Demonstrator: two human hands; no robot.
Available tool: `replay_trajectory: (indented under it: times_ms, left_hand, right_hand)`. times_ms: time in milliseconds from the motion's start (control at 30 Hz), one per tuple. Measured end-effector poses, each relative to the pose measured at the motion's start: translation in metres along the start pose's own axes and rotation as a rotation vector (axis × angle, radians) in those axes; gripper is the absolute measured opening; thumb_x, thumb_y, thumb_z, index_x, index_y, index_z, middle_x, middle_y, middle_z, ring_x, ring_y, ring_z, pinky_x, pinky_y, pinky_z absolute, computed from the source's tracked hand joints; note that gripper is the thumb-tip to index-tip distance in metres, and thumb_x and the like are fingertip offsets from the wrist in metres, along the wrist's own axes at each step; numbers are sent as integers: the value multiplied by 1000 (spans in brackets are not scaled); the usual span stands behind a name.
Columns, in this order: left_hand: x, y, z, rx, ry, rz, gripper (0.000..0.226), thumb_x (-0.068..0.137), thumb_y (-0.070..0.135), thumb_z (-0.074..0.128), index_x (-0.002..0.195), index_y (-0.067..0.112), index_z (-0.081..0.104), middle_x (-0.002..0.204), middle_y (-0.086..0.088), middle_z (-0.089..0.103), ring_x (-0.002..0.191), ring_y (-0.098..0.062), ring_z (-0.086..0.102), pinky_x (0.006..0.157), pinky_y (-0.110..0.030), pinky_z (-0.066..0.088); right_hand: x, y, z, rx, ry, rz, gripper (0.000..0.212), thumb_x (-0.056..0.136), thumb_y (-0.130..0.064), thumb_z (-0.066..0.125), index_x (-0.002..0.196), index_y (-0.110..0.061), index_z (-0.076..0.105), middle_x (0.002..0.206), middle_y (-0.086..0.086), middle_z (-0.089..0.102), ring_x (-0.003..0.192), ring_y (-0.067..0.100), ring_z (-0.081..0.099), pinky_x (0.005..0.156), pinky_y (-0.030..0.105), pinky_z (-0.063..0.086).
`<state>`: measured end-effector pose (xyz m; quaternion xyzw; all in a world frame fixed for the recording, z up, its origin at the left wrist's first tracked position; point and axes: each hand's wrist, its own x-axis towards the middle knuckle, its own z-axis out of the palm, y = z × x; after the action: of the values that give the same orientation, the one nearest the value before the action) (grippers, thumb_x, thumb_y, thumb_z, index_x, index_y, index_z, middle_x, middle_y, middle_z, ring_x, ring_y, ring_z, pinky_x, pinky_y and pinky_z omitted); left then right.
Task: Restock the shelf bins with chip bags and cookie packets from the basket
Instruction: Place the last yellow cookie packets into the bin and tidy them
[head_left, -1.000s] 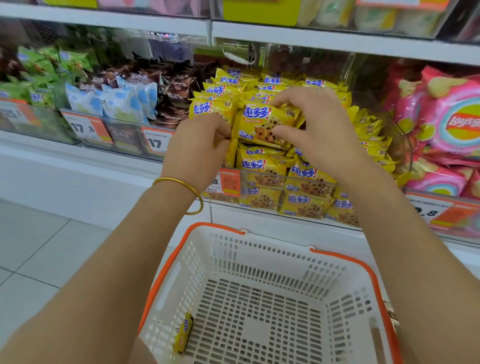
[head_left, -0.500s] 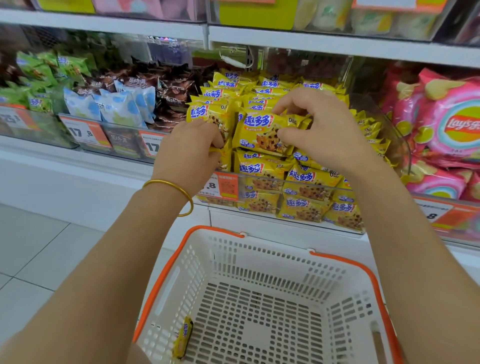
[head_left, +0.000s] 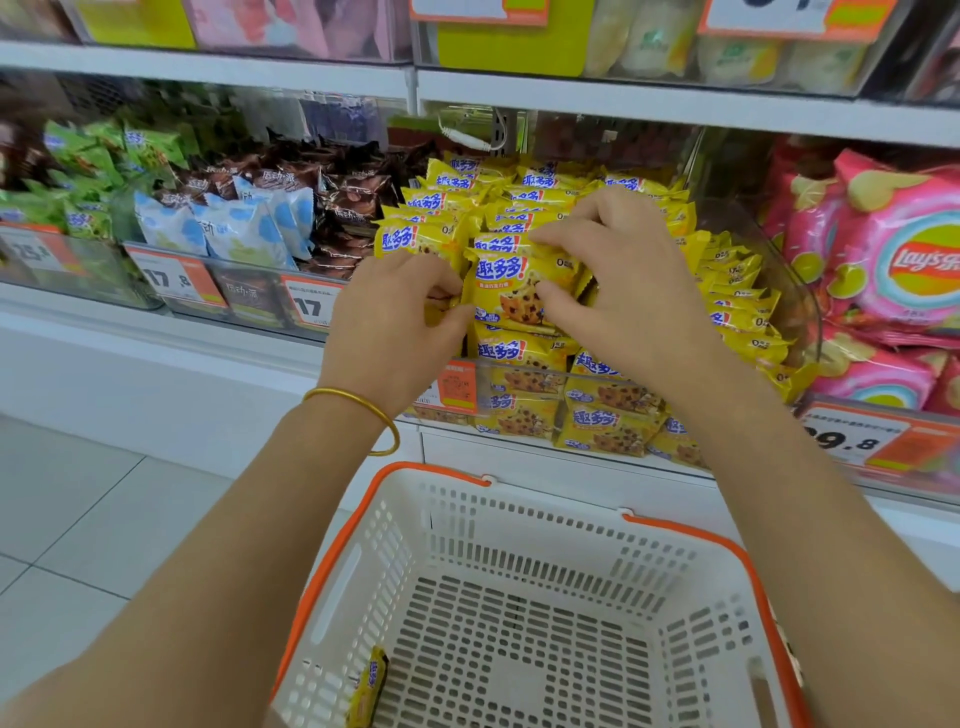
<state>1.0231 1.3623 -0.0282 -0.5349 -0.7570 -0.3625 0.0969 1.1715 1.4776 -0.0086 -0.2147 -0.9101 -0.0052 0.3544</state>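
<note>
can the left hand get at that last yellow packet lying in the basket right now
Probably yes, once it lets go. The left hand grips the front cookie packet at the bin. The basket is open-topped, and the loose packet lies uncovered by its near-left wall.

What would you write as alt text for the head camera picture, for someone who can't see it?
A left hand and right hand pinch a yellow cookie packet atop a full bin of them on a shop shelf. Below sits a white basket holding one loose packet; pink chip bags lie to the right.
</note>
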Motion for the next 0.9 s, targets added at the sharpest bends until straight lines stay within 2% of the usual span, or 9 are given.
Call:
replay_trajectory:
  times_ms: [67, 233, 333, 400, 500, 633, 733, 833, 900]
  left_hand:
    - [0, -3, -3, -39, 69, -24, 14, 80, 17, 58, 91, 15, 66, 90, 5, 60, 93, -26, 56, 86, -42, 47]
    - [-8, -11, -13, -77, 143, -101, 25, 78, -1, 53, 85, 23, 57, 91, 1, 59, 91, -21, 54, 78, -28, 43]
    - [-19, -12, -19, -105, 120, -158, 25, 78, -4, 51, 83, 19, 59, 81, 6, 57, 74, -9, 51, 63, -11, 37]
    - [-30, -14, -23, -97, 95, -172, 24, 78, -4, 50, 79, 18, 60, 75, 8, 56, 66, -6, 49, 58, -8, 35]
    - [-56, -27, -22, -49, -22, -202, 26, 76, -5, 51, 76, 18, 62, 80, 0, 62, 73, -14, 54, 65, -16, 40]
    - [-107, -61, -2, 118, -482, -247, 23, 82, 5, 50, 81, 26, 59, 95, -2, 65, 96, -22, 56, 86, -39, 46]
    - [-143, -79, 7, 280, -731, -268, 23, 87, 14, 47, 101, 23, 63, 108, -1, 61, 107, -22, 51, 92, -37, 43]
    - [-161, -92, 8, 342, -827, -275, 29, 90, 17, 43, 112, 26, 59, 118, 3, 57, 112, -19, 46, 93, -32, 40]
    - [-168, -101, 8, 351, -870, -289, 30, 91, 18, 41, 114, 26, 57, 120, 4, 56, 113, -18, 46, 95, -33, 40]
  right_hand:
    - [-3, 0, 0, 5, 96, -35, 32, 81, -21, 64, 112, -12, 66, 100, 7, 54, 99, 21, 44, 81, 21, 29]
    - [-9, -6, -1, 44, 238, -88, 27, 80, -14, 65, 107, -9, 66, 100, 9, 58, 99, 23, 48, 84, 18, 29]
    - [-26, -24, 1, 222, 364, -88, 21, 82, -7, 60, 101, -6, 68, 99, 9, 62, 97, 20, 50, 84, 22, 38]
    - [-49, -43, 17, 366, 331, -102, 20, 83, -7, 56, 98, -4, 68, 97, 9, 62, 96, 19, 51, 81, 25, 42]
    - [-90, -64, 68, 497, 78, -43, 22, 84, -7, 53, 100, -7, 68, 98, 7, 61, 95, 16, 52, 78, 19, 40]
    - [-155, -81, 160, 482, -682, 153, 31, 92, -10, 47, 119, -18, 58, 116, -2, 52, 107, 12, 49, 82, 21, 38]
    - [-212, -94, 225, 467, -1134, 298, 40, 94, -14, 48, 133, -19, 46, 136, 2, 42, 120, 19, 47, 95, 31, 43]
    - [-252, -106, 265, 481, -1422, 386, 61, 93, -11, 53, 147, -21, 28, 151, 10, 25, 125, 28, 45, 100, 36, 43]
    - [-265, -115, 286, 488, -1495, 429, 67, 92, -11, 55, 149, -21, 22, 153, 15, 18, 130, 34, 38, 103, 35, 39]
